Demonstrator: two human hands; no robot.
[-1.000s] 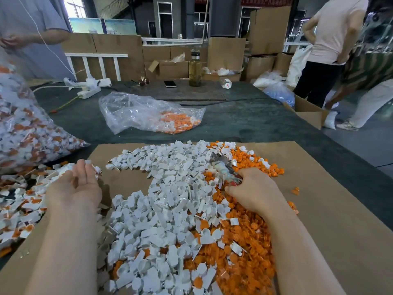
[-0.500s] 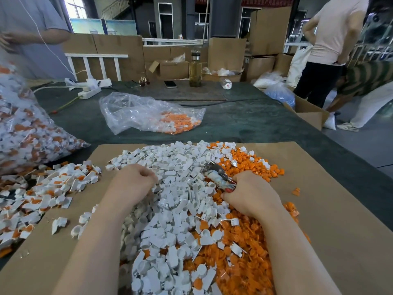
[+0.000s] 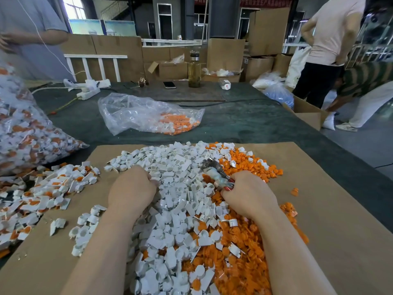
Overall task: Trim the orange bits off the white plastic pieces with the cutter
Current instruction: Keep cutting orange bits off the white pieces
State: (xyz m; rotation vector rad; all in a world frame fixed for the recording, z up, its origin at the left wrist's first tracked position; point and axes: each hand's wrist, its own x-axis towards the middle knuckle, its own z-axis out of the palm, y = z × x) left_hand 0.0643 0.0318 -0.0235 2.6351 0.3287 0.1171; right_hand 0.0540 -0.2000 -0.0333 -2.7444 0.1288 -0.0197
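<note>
Head view of a trimming station. A cardboard sheet [image 3: 331, 209] lies on a dark green table [image 3: 244, 124] and carries a central heap of white plastic pieces [image 3: 176, 171], bordered on its right by a heap of orange bits [image 3: 244, 258]. The left hand [image 3: 133, 189] rests knuckles-up on the white heap with its fingers curled down into the pieces; whether its grip pinches a piece cannot be told. The right hand [image 3: 247, 193] has its grip wrapped round the handles of the cutter [image 3: 215, 171], whose metal head points up and to the left over the boundary between the two heaps. At the left edge of the sheet lie untrimmed pieces [image 3: 44, 188], white with orange parts attached, beside a clear bag [image 3: 23, 133] full of the same. A second clear bag [image 3: 148, 112] with orange scraps lies farther back on the table. A glass bottle [image 3: 194, 71] and a phone [image 3: 169, 84] stand near the far edge.
</note>
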